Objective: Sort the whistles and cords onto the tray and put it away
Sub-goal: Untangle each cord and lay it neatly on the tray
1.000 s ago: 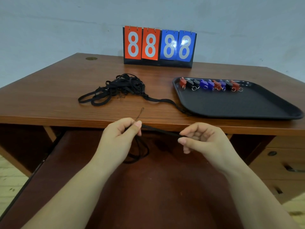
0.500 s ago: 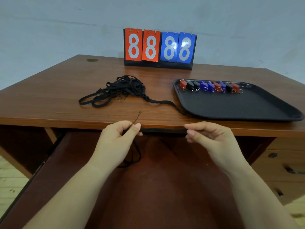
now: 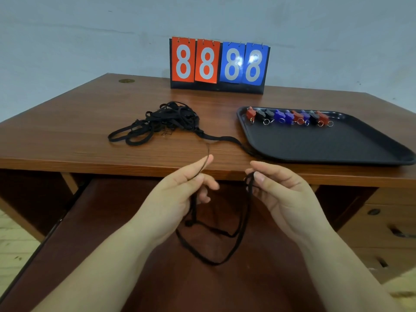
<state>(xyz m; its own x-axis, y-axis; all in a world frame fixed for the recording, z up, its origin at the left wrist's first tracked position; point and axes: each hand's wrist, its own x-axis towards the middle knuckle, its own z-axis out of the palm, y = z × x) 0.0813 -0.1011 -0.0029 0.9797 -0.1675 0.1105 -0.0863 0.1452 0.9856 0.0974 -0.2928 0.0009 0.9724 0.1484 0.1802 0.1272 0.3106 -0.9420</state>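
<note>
Thin black cord [image 3: 211,248] held off the near edge of the brown wooden desk [image 3: 67,140]: left hand [image 3: 180,194] pinches one end, right hand [image 3: 276,190] pinches bunched loops, slack hanging between. Black plastic tray [image 3: 337,145] with coloured whistles [image 3: 288,117] lies on the desk, ahead-right of the grip, right hand nearer. Half a second ago the cord was taut between the hands; now it sags

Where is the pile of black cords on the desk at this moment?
In the head view, the pile of black cords lies on the desk, left of the black tray and in front of the scoreboard.
</note>
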